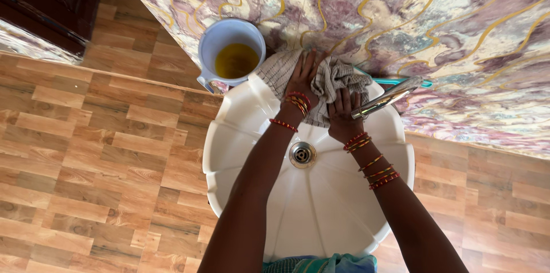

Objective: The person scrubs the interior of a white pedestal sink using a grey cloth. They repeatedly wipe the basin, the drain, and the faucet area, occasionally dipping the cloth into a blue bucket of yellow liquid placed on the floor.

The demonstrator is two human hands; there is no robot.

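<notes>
Hands meet at the far rim of a white scalloped basin (240,135), both on one striped grey cloth (338,78) bunched against the marbled wall (435,15). The left hand (302,78) lies flat, fingers spread and pointing toward the wall, pressing the cloth's left part down where it drapes over the rim; it grips nothing, just bears down with the palm. The right hand (342,118) sits just beside it and a little nearer the person, fingers curled into the cloth's lower fold, a closed grip on the fabric, right under the chrome tap (387,98) whose spout slants across above it. The cloth runs with its long axis left to right along the rim, so it lies ahead of both hands, toward the wall, with the left hand further onto it. The drain (302,154) sits near both wrists, bare. Left of the cloth, a pale blue jug (209,49) holding yellowish liquid stands at the rim's corner, close to the left hand but not touching. Wood-pattern floor (86,152) lies below.
</notes>
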